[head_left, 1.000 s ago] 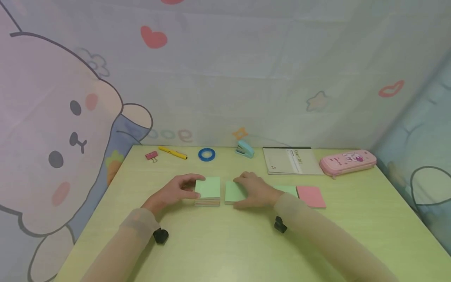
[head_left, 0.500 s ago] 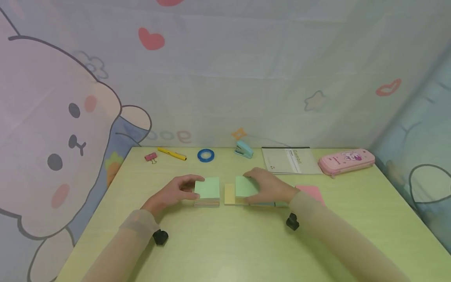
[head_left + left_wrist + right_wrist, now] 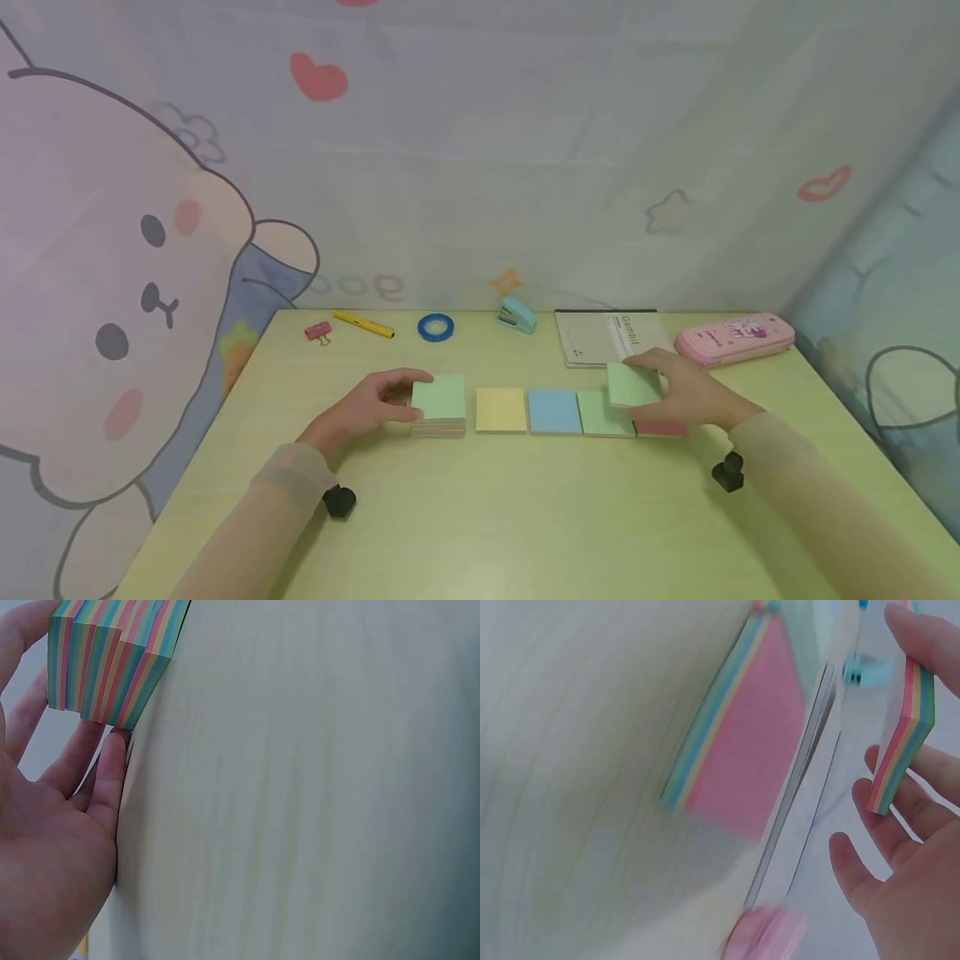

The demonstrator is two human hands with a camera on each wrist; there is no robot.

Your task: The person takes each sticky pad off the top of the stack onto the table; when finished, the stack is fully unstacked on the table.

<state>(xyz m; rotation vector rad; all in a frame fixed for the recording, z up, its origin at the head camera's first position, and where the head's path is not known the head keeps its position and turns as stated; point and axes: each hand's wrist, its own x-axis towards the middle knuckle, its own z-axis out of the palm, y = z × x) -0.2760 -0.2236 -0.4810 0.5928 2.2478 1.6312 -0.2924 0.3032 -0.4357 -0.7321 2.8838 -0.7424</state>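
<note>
A tall stack of sticky note pads (image 3: pixel 439 398), green on top, stands on the table. My left hand (image 3: pixel 367 404) holds it from the left, thumb at the near side and fingers at the far side; striped layers of the stack (image 3: pixel 112 660) show in the left wrist view. Between thumb and fingers, my right hand (image 3: pixel 688 390) pinches a thin green-topped sticky note pad (image 3: pixel 630 383) above the table. Beneath it runs a row of pads: yellow (image 3: pixel 501 411), blue (image 3: pixel 554 412), green (image 3: pixel 596 417) and pink (image 3: pixel 750 742). The pink one is partly covered by the right hand in the head view.
Along the back lie a pink binder clip (image 3: pixel 318 332), a yellow pen (image 3: pixel 363 324), a blue tape roll (image 3: pixel 436 327) and a light-blue stapler (image 3: pixel 516 315). A notebook (image 3: pixel 588 340) and a pink pencil case (image 3: pixel 738 338) lie at the back right, near the right hand.
My right hand has lifted the green-topped pad off the yellow one and carried it right, over the green and pink pads. The left hand stays on the stack.
</note>
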